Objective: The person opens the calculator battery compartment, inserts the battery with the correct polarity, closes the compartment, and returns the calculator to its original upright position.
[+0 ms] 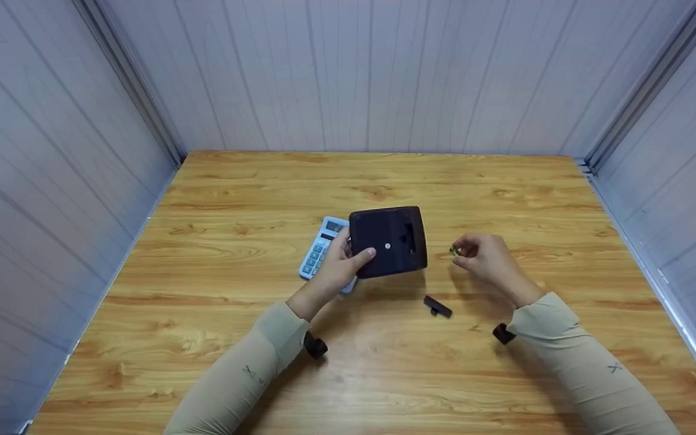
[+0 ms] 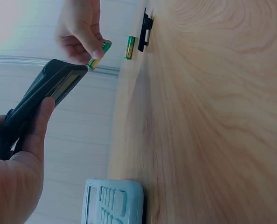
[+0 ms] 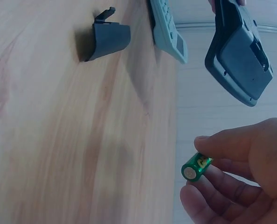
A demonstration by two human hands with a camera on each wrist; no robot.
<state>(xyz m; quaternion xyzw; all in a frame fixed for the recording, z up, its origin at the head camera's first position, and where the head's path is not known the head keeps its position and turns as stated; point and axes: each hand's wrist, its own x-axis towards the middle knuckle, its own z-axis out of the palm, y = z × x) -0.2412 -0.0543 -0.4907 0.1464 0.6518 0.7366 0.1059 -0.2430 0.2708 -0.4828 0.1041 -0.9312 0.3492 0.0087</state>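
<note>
My left hand [image 1: 337,266] grips the left side of a black calculator-like device [image 1: 393,260], thumb on its back. The device is held above the table, its back up and an open slot [image 1: 409,237] near its right edge. To its right, my right hand [image 1: 490,260] pinches a green AA-type battery [image 3: 197,167] between thumb and fingers, apart from the device. A small black battery cover [image 1: 438,306] with a clip lies on the table between the hands. In the left wrist view, a second green battery [image 2: 130,47] is near the cover; in the head view I cannot make it out.
A light blue calculator [image 1: 316,257] lies face up on the wooden table [image 1: 233,199], partly hidden under my left hand and the black device. Pale panel walls [image 1: 336,72] enclose the table at the back and both sides.
</note>
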